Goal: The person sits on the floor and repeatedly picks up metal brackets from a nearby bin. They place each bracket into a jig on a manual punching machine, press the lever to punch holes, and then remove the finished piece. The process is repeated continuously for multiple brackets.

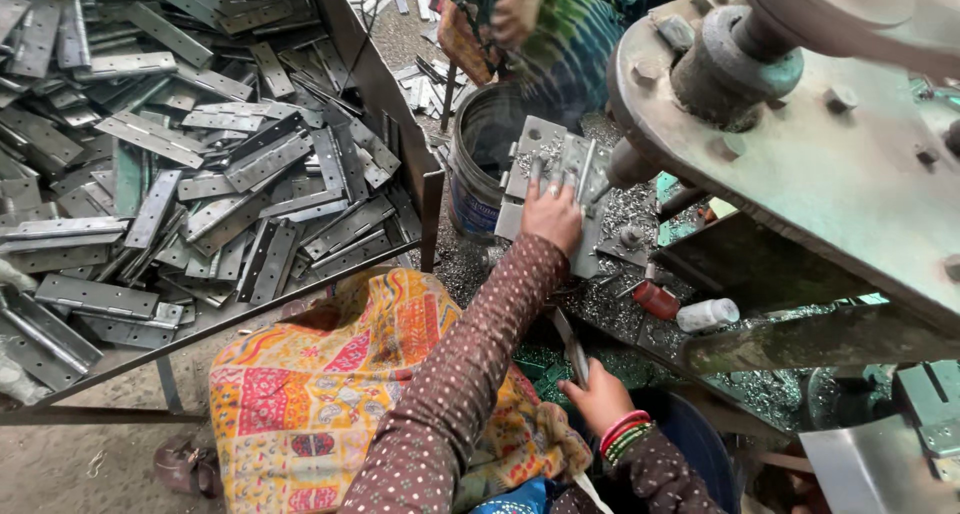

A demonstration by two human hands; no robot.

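Tray: heaped with flat steel hinges.
Counter: metal shavings, a hinge plate, a red cylinder, a white bottle.

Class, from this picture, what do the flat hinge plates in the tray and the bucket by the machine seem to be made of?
Hinge plates: probably steel, dull grey with a bare sheen, sharp stamped edges. Bucket: material unclear, perhaps plastic; dark, grimy, matte wall with a rolled rim.

The left hand is covering part of the metal hinge plate, hiding what its fingers are pressing. The right hand, at six o'clock, is closing around a thin strip whose lower end is disappearing behind it. Another person's torso is being cropped at twelve o'clock.
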